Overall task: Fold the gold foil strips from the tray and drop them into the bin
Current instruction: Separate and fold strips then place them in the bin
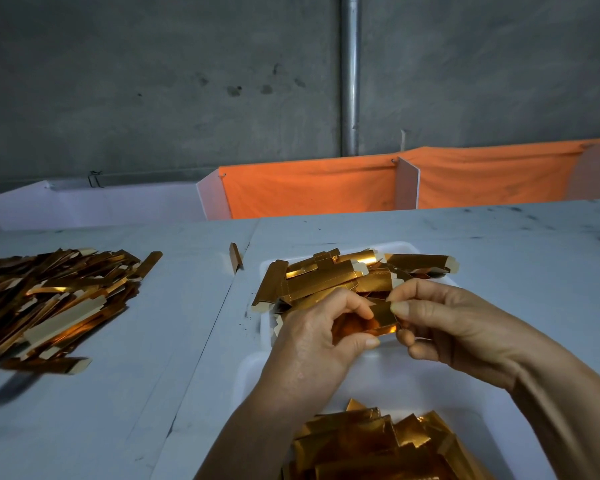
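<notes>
At the far left of the surface (174, 341) lies a loose heap of gold strips (54, 299), well apart from both hands. A single stray strip (235, 257) stands near the seam of the surface, just left of the white tray (267, 327).

The tray holds a pile of gold foil strips (347, 277), mostly lying with their long axes running left to right, some angled. Just near of that pile, the left hand (321, 336) grips one gold foil strip (381, 318) by its left part, thumb below and fingers curled over the top. The right hand (444, 322) pinches the same strip's right end between thumb and forefinger. The strip's long axis runs left to right between the hands, held above the tray's near part, and looks partly creased already.

Near of the hands, a white bin (430, 386) carries a stack of folded gold pieces (378, 441). It lies directly near of the held strip, below both wrists, so once the fold is pressed flat the drop is a short pull towards the body. The two hands seem about equally close to the bin; either could release it.
</notes>
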Available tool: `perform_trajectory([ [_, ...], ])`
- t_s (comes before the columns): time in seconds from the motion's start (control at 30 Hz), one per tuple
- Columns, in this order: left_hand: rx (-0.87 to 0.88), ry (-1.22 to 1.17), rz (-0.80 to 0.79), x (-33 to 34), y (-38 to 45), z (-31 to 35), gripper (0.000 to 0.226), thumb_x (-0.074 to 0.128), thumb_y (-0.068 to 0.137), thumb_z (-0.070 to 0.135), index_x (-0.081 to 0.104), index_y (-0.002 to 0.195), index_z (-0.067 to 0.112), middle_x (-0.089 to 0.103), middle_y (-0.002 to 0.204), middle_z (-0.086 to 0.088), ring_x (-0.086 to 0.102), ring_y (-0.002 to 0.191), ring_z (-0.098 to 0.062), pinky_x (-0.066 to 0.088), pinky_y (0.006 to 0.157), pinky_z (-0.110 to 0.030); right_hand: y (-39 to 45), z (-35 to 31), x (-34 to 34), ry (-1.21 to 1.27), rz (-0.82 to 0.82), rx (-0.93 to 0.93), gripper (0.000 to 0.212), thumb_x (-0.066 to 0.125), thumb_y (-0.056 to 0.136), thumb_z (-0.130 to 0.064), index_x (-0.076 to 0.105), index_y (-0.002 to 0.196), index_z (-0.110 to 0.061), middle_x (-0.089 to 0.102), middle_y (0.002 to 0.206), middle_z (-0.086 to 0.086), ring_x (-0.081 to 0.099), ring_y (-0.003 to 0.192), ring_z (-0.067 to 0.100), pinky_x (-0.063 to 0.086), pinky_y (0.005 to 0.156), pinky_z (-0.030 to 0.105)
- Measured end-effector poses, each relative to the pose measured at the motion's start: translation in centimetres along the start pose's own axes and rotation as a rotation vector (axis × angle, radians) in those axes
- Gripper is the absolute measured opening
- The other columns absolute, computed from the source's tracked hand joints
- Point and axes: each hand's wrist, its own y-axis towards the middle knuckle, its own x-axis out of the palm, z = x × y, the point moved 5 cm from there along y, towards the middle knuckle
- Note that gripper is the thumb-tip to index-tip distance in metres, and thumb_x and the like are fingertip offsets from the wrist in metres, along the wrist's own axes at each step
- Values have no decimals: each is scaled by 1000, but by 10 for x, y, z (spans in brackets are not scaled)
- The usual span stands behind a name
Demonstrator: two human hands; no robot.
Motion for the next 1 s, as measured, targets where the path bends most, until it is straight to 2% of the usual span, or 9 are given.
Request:
perform_trajectory([
  [0.1, 1, 21, -12, 2, 0, 0, 28, 69, 83, 31, 51, 90, 52, 59, 110, 26, 50, 107, 8, 46, 84, -10, -1, 0, -2, -63, 18, 13, 21, 73, 65, -15, 65, 84, -11, 57, 60, 9, 54, 51, 14, 51, 46, 20],
  [0.27, -26, 22, -33, 4, -1, -2, 26, 68, 84, 31, 52, 91, 50, 58, 112, 23, 51, 109, 2, 48, 87, -16, 0, 2, -5, -86, 40, 42, 10, 57, 88, 1, 62, 91, -7, 57, 57, 9, 53, 48, 14, 49, 45, 20],
  [0.43, -51, -10, -32, 4, -1, -3, 27, 69, 83, 30, 53, 91, 50, 58, 110, 27, 51, 108, 7, 46, 84, -12, 1, 3, -5, -42, 47, 49, 12, 55, 88, 2, 61, 92, -8, 56, 57, 9, 52, 50, 15, 49, 44, 20],
  [0.7, -56, -64, -25, 3, 1, -5, 30, 71, 82, 28, 53, 96, 49, 57, 109, 34, 51, 109, 9, 45, 88, -14, 1, 3, -6, 41, 43, 55, 14, 54, 88, 4, 61, 91, -7, 55, 58, 8, 53, 50, 14, 49, 43, 21],
  [0.8, -42, -27, -36, 4, 0, -5, 28, 70, 83, 29, 55, 95, 50, 59, 108, 30, 52, 108, 8, 46, 85, -11, 0, 3, -6, -32, 61, 53, 14, 54, 89, 4, 61, 93, -7, 56, 59, 9, 53, 50, 15, 50, 45, 21],
  [0.9, 4, 43, -43, 4, -1, -2, 30, 68, 84, 29, 55, 95, 54, 57, 104, 32, 47, 106, 14, 43, 81, -5, 0, 1, -5, -121, 83, 15, 13, 54, 90, 3, 59, 98, -5, 57, 59, 8, 54, 51, 15, 49, 46, 21],
  [1.0, 57, 117, -59, 5, 0, 0, 35, 66, 87, 24, 60, 113, 46, 48, 101, 42, 41, 107, 21, 40, 88, -7, 1, -1, -3, -288, 118, -49, 15, 55, 90, 5, 59, 100, -6, 57, 58, 6, 58, 50, 13, 49, 49, 20],
])
